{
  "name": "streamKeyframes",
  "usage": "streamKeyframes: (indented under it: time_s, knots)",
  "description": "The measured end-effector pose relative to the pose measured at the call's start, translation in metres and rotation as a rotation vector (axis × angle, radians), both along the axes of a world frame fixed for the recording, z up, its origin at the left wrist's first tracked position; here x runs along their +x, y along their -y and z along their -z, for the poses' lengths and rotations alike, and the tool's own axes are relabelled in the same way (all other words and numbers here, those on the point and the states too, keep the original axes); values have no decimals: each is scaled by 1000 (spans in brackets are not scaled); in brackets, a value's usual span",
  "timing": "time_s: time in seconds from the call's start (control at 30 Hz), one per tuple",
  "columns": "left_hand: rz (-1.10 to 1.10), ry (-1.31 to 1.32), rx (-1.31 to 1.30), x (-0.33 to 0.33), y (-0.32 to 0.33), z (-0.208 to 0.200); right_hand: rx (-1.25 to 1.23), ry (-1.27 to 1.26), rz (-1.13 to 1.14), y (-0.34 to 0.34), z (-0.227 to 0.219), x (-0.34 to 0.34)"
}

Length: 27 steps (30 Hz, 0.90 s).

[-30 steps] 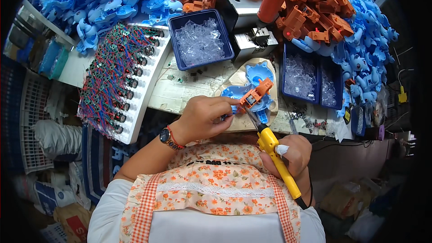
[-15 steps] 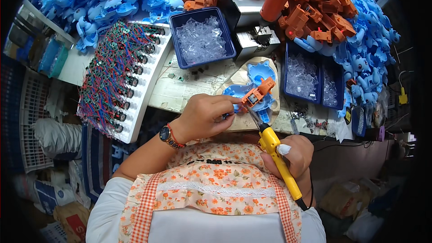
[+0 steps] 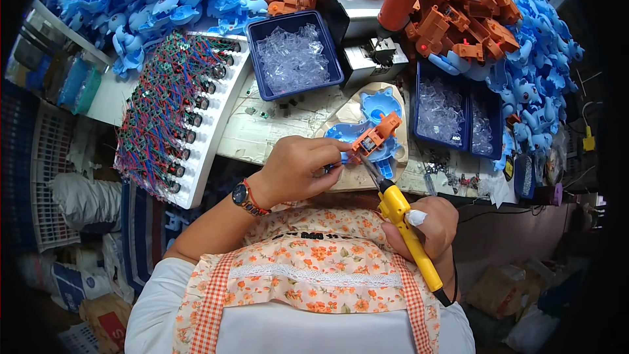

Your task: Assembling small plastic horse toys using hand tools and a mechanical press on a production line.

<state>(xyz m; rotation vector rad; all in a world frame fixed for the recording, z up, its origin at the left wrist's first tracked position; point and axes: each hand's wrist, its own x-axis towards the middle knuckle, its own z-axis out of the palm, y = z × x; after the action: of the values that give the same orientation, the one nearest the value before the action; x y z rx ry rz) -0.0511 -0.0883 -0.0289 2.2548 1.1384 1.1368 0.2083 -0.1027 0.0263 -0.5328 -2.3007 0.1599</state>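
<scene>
A yellow soldering iron [image 3: 411, 239] is gripped in my right hand [image 3: 436, 226], its metal tip slanting up to an orange plastic part [image 3: 378, 133]. That part sits over a blue plastic toy shell [image 3: 380, 101], which rests in a pale fixture [image 3: 341, 118]. My left hand [image 3: 304, 165] is closed in a pinch at the near left edge of the orange part, close to the iron's tip. Whatever lies between its fingertips is too small to make out.
Blue trays of clear plastic pieces stand left [image 3: 268, 88] and right [image 3: 464, 115] of the fixture. A white rack [image 3: 213, 137] carries wired round components. Blue shells [image 3: 157, 6] and orange parts [image 3: 452, 23] are heaped behind. A red-orange handle [image 3: 406, 0] hangs above a metal device [image 3: 373, 62].
Both hands stay almost where they were. The soldering iron has shifted very slightly, its tip still at the orange part's near edge.
</scene>
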Motion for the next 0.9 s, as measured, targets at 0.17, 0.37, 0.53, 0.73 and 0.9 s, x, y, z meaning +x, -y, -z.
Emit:
streamKeyframes:
  time_s: [0.17,0.37,0.53,0.73,0.9]
  knots:
    - [-3,-9,-5,0,-1,2,-21,-41,0,-1,-1,3]
    - [-2,3,-4,0,-2,1,-645,-782,204,20,29,18]
    - [-17,-30,6,-1,-1,-2,-920,-1108,129,-5,57,42]
    - [12,-128,35,-5,-8,-12,-1262,-1404,-96,-14,56,48]
    - [105,-242,33,-9,-19,-27,-1070,-1432,245,-9,60,40]
